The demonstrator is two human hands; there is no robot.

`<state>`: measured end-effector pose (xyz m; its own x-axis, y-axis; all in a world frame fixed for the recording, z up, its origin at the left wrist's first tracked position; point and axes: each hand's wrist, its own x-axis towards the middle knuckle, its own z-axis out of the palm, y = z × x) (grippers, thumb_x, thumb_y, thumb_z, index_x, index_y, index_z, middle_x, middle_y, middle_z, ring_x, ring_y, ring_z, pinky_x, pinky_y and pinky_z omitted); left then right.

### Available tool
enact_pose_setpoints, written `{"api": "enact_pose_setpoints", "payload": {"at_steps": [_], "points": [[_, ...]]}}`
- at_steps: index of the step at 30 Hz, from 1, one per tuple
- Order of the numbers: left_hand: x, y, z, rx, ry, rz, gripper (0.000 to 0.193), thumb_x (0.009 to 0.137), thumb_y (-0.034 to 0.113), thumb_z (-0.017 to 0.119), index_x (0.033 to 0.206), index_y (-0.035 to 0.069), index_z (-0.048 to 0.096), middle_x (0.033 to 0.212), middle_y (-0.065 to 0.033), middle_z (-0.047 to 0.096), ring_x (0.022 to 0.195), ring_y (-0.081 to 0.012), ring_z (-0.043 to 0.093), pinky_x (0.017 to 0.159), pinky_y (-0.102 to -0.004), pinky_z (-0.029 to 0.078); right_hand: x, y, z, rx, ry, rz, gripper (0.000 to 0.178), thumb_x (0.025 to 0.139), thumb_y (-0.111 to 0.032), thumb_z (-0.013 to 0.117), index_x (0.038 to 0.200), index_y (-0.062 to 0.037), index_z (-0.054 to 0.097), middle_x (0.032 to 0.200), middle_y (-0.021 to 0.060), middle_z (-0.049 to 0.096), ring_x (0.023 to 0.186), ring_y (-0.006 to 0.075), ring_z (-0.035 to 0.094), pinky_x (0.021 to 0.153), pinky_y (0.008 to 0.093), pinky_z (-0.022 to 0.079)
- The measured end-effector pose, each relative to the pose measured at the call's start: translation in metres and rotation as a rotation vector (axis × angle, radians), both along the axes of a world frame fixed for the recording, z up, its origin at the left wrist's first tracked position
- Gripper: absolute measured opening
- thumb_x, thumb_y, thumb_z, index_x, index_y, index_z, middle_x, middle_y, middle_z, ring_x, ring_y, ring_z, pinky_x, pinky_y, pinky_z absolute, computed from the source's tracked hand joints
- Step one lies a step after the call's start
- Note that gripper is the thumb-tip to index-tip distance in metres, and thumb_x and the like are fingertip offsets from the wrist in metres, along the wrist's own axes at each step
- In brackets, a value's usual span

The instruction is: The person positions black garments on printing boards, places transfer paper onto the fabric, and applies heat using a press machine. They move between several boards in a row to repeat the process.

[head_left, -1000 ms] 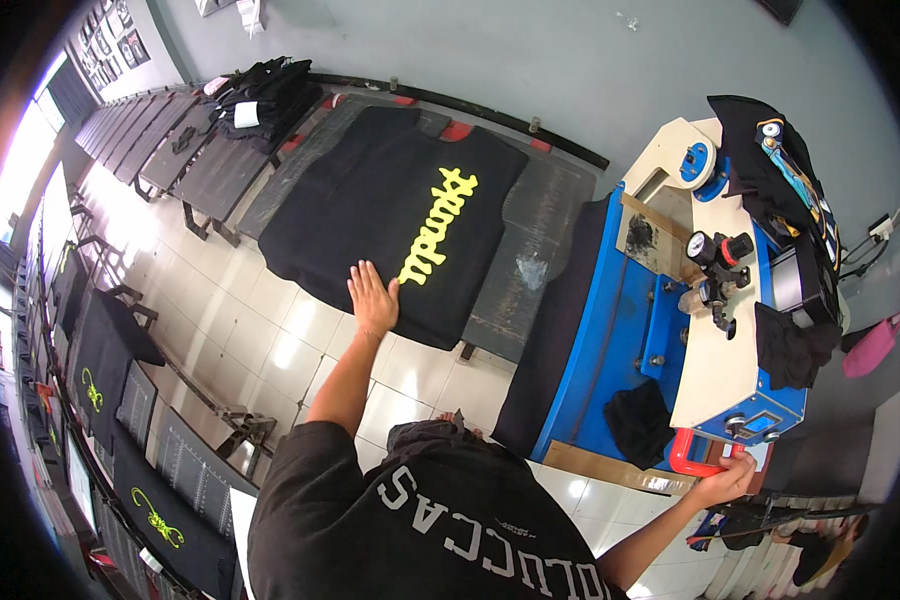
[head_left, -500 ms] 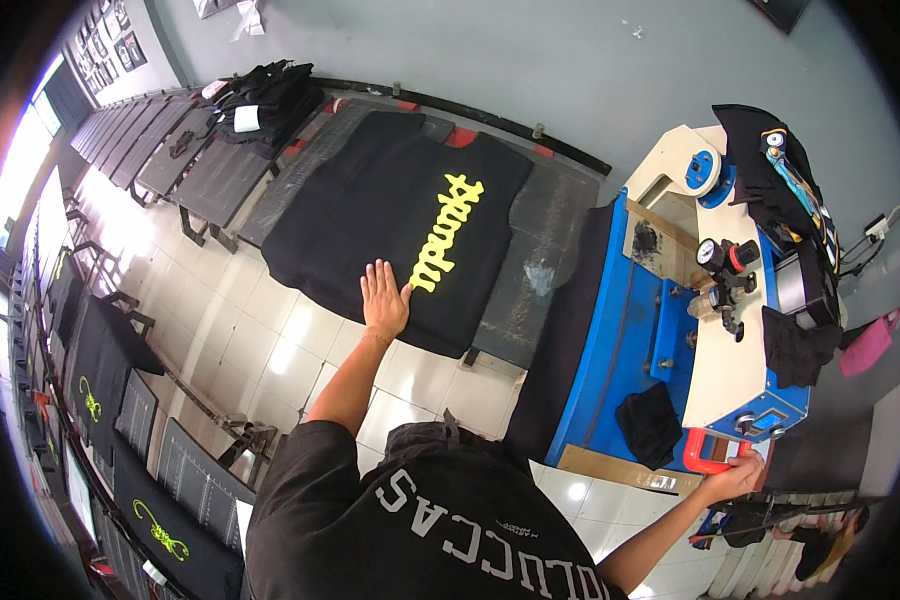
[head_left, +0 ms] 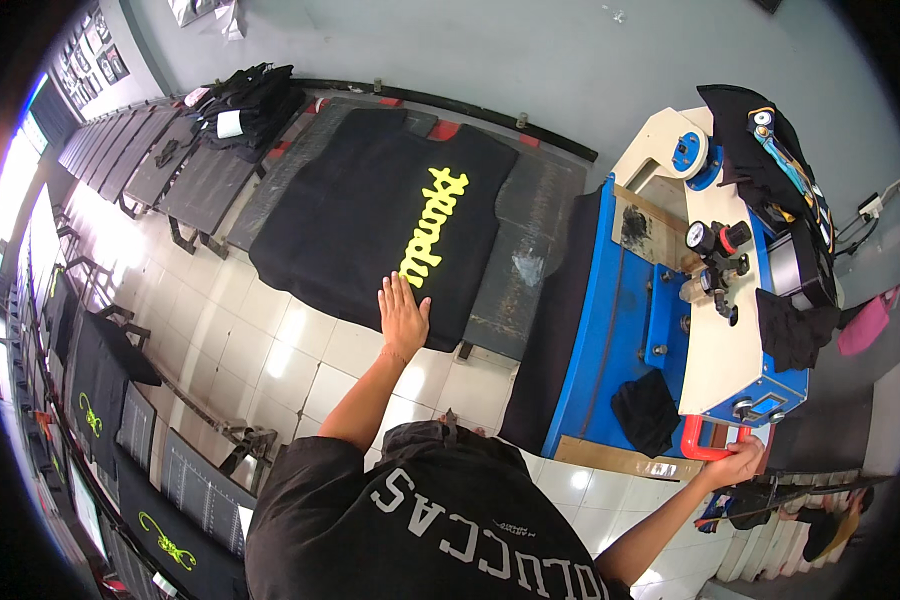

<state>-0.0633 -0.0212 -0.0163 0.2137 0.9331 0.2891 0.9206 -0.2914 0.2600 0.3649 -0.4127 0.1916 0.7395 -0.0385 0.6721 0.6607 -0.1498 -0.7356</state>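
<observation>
- While the right hand [head_left: 735, 464] curls its fingers round the red handle [head_left: 689, 440] of the press [head_left: 710, 370], a light, steady grip seems best, so that the opposite reach does not tug on it.
- On the blue bed [head_left: 598, 335], just left of the handle, lies a bunched black cloth [head_left: 645, 413], best left well apart from the garment.
- The left hand [head_left: 403, 320] rests palm down, fingers straight and grasping nothing, at the near edge of the black garment [head_left: 340, 220].
- Its fingertips come to the lower end of the yellow print [head_left: 435, 230]; whether they touch it, I cannot tell. A flat palm suits this, as bent fingertips could ruck the fabric.
- The garment lies spread, print up, on the dark board [head_left: 535, 230] left of the press; smoothing outward would likely leave fewest creases.
- Farther off, a dark pile [head_left: 262, 98] sits near the wall [head_left: 450, 60].
</observation>
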Motion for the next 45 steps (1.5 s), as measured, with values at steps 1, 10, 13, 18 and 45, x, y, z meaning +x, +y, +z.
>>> {"api": "enact_pose_setpoints", "payload": {"at_steps": [1,10,13,18,45], "points": [[0.002,-0.003,0.001,0.001,0.004,-0.022,0.069,0.099,0.039,0.043,0.145,-0.009,0.027,0.154,-0.0260,0.025,0.145,-0.0409,0.018,0.118,-0.0510,0.014,0.005,-0.002,-0.003,0.008,-0.023,0.000,0.029,0.093,-0.014,0.043,0.072,0.0005,0.055,0.063,0.0028,0.047,0.055,0.0124,0.042,0.061,0.0284,0.038],[-0.020,0.063,0.005,0.001,0.057,-0.029,0.068,0.100,0.044,0.041,0.147,-0.004,0.029,0.154,-0.0205,0.031,0.144,-0.0369,0.024,0.118,-0.0471,0.019,0.004,0.001,-0.003,0.018,-0.015,0.002,0.031,0.092,-0.016,0.043,0.068,0.0007,0.053,0.065,0.0052,0.050,0.059,0.0149,0.045,0.066,0.0317,0.041],[-0.012,0.058,0.003,0.002,0.063,-0.004,0.068,0.100,0.043,0.041,0.146,-0.004,0.030,0.154,-0.0208,0.030,0.144,-0.0373,0.024,0.118,-0.0473,0.018,0.000,0.000,-0.001,0.011,0.048,-0.005,0.030,0.091,-0.015,0.043,0.068,0.0003,0.054,0.062,0.0054,0.049,0.060,0.0166,0.046,0.069,0.0330,0.043],[0.005,0.016,0.001,0.005,-0.024,0.093,0.067,0.099,0.039,0.046,0.145,-0.007,0.029,0.153,-0.0254,0.028,0.144,-0.0396,0.021,0.118,-0.0494,0.016,0.016,-0.007,-0.015,0.022,-0.086,0.013,0.037,0.094,-0.020,0.038,0.067,0.0001,0.053,0.056,0.0064,0.048,0.063,0.0208,0.051,0.078,0.0382,0.048],[-0.050,-0.102,0.013,-1.543,-1.016,0.058,0.061,0.097,0.029,0.059,0.142,-0.003,0.035,0.131,-0.0198,0.055,0.121,-0.0301,0.056,0.097,-0.0414,0.048,0.017,-0.021,0.010,-0.252,0.124,-0.124,0.028,0.096,-0.014,0.043,0.085,0.0025,0.062,0.073,0.0085,0.061,0.060,0.0164,0.057,0.069,0.0313,0.047]]}}
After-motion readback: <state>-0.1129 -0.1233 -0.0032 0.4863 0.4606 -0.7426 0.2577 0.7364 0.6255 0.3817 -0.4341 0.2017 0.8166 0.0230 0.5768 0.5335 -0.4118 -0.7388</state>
